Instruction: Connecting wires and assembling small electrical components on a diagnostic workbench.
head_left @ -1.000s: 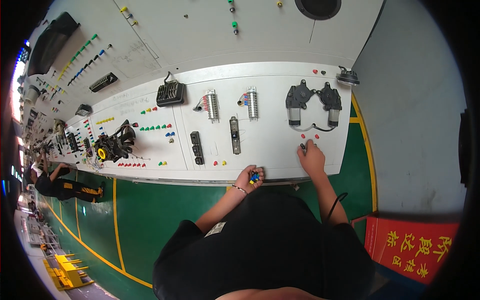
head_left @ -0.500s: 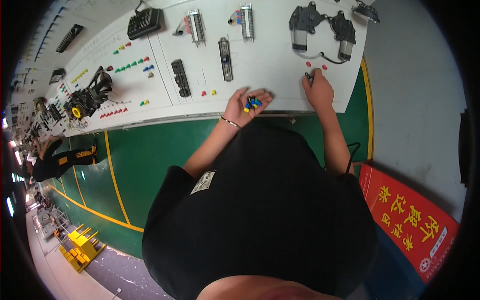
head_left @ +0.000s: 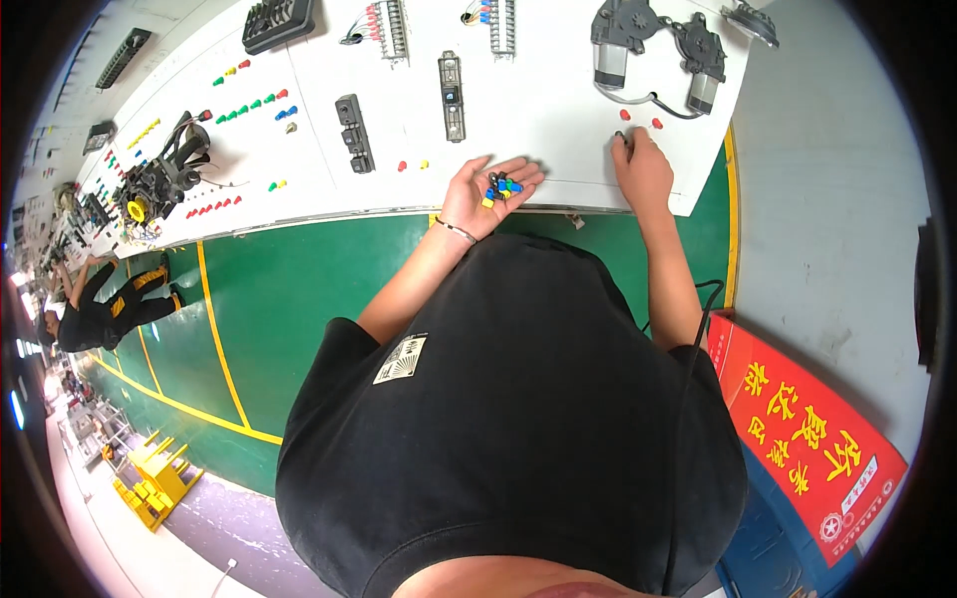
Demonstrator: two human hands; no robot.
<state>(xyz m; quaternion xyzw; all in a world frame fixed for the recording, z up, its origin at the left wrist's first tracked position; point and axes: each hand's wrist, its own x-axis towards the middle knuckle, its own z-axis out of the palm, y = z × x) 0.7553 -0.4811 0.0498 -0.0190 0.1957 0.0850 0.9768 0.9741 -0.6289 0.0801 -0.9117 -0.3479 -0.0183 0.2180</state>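
Note:
My left hand (head_left: 465,203) is turned palm up with its fingers stretched out, just off the near edge of the white board (head_left: 558,130). A small heap of plugs (head_left: 501,187) in black, blue, green and yellow lies in that palm. Over the board's right part, my right hand (head_left: 646,177) has its thumb and forefinger pinched at a small black plug (head_left: 620,136), mostly covered by the fingertips. Just beyond those fingers a red plug (head_left: 626,115) and another red plug (head_left: 657,124) stand on the board.
Motor units (head_left: 611,65) with a cable sit beyond my right hand. A switch panel (head_left: 353,135), a narrow module (head_left: 452,97) and terminal blocks (head_left: 392,32) are fixed on the board. Another person (head_left: 95,309) works far left. A red sign (head_left: 797,439) stands at right.
The whole view has shifted slightly. My right thumb and forefinger now cover more of the black plug. The left hand still carries its plugs. The distant person's legs have moved apart.

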